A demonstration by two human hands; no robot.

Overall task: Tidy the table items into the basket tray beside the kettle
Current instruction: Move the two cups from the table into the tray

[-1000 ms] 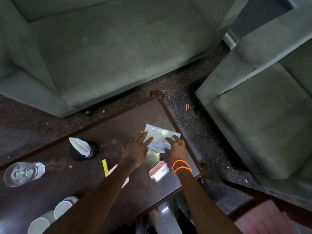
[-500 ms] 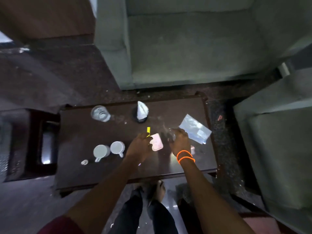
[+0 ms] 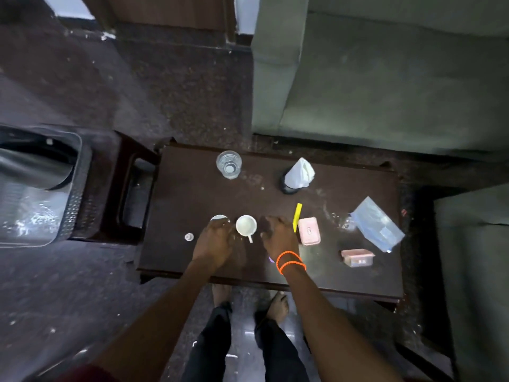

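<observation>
Left hand (image 3: 215, 239) fingers curled over a partly hidden white cup (image 3: 219, 218), grip unclear | right hand (image 3: 279, 235) loosely spread, holding nothing, beside second white cup (image 3: 246, 225) | pink box (image 3: 309, 231), yellow strip (image 3: 297, 216) just right | glass (image 3: 229, 164) farther back on table (image 3: 192, 194) | basket tray (image 3: 74, 194) far left.

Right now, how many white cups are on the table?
2. One white cup stands between the hands; the other white cup is partly hidden under the left hand.

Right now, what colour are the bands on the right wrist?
Bright orange: two thin bands around the right wrist, clearest in the head view.
</observation>
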